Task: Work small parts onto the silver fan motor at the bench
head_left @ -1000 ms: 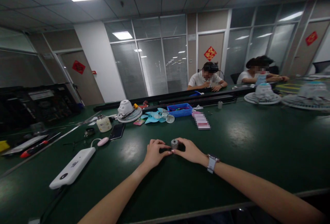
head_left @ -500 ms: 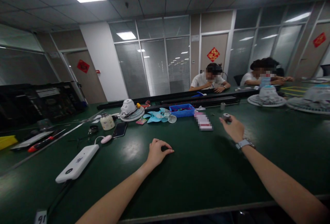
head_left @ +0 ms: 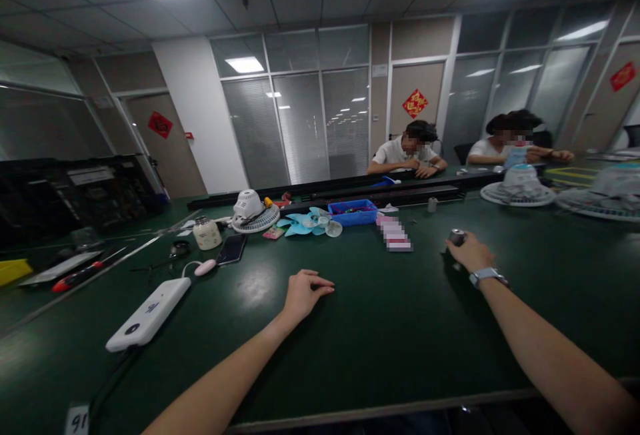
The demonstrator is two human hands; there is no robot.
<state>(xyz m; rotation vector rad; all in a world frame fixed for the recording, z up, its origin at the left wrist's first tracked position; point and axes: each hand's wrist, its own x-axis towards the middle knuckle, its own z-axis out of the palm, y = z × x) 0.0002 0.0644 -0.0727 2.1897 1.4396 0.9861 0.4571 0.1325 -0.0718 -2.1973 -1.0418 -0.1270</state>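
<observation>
My left hand (head_left: 303, 295) rests on the green table, its fingers curled and the tips of thumb and forefinger nearly meeting; nothing shows in them. Out to the right, my right hand (head_left: 473, 253) with a watch on the wrist grips a small grey metal cylinder (head_left: 457, 236) just above the tabletop. Another similar small cylinder (head_left: 432, 205) stands upright farther back. Left of my right hand lies a pink and white packet (head_left: 394, 232), blurred out in part.
At the back are a blue tray (head_left: 354, 213) of small parts, light-blue fan blades (head_left: 300, 223) and a white fan housing (head_left: 249, 208). On the left lie a phone (head_left: 232, 249) and a white power bank-like box (head_left: 149, 313). Two people sit across the table; more fan parts (head_left: 520, 186) stand right.
My right hand has moved right with the small metal cylinder, which now stands more upright in the fingers. The left hand has stayed almost still.
</observation>
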